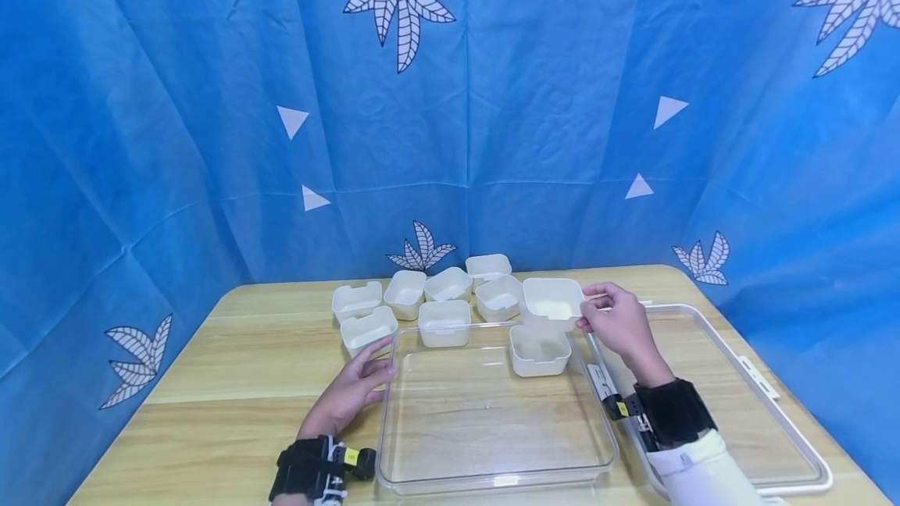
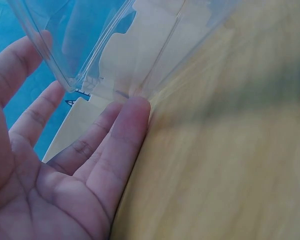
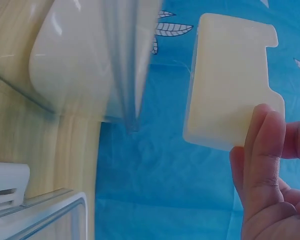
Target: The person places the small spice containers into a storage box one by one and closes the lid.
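Note:
My right hand point(image 1: 622, 326) pinches a small cream-coloured bin point(image 1: 552, 300) by its right side, with fingers outside and thumb at the rim. In the right wrist view this bin point(image 3: 235, 80) is in the air, its notched edge facing right. Below it, a similar bin point(image 1: 540, 364) sits inside the large clear plastic box point(image 1: 492, 479), in the far right corner. My left hand point(image 1: 351, 389) rests against the box's far left corner. In the left wrist view, the left fingers point(image 2: 127, 135) are extended and touch the clear wall.
Several more cream bins point(image 1: 444, 324) stand behind the box at the table's back. A clear lid with a white frame point(image 1: 794, 428) lies to the right of the box. The wooden table point(image 1: 211, 412) ends at a blue curtain point(image 1: 534, 100).

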Demonstrator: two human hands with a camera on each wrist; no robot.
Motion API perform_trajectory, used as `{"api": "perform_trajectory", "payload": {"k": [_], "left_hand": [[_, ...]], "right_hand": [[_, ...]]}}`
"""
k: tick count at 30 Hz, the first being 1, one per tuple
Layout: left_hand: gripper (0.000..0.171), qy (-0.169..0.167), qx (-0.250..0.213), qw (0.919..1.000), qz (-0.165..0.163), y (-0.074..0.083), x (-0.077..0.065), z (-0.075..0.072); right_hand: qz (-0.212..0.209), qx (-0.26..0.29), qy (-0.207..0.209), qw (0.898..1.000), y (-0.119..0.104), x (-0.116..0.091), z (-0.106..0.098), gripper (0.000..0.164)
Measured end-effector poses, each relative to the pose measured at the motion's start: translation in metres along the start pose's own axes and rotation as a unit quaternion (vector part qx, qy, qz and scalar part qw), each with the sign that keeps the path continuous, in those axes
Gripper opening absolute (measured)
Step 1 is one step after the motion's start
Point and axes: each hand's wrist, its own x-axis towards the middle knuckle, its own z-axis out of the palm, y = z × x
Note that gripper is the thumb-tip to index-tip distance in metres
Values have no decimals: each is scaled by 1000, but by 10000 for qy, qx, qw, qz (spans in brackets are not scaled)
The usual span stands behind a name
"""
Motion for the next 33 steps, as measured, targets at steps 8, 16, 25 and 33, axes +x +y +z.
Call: {"api": "perform_trajectory", "payload": {"k": [8, 16, 25, 33], "left_hand": [[57, -124, 65, 9999, 29, 2, 4, -1], [58, -243, 75, 9996, 107, -1, 5, 2], [58, -132, -40, 9999, 29, 2, 5, -1], [59, -98, -104, 9999, 5, 0, 1, -2]], "right_hand": [[21, -57, -266, 9996, -4, -6, -3, 32], [51, -288, -603, 9978, -4, -10, -5, 35], [-151, -686, -955, 9929, -9, -12, -4, 41], [-241, -777, -1253, 9888, -11, -15, -2, 45]]}}
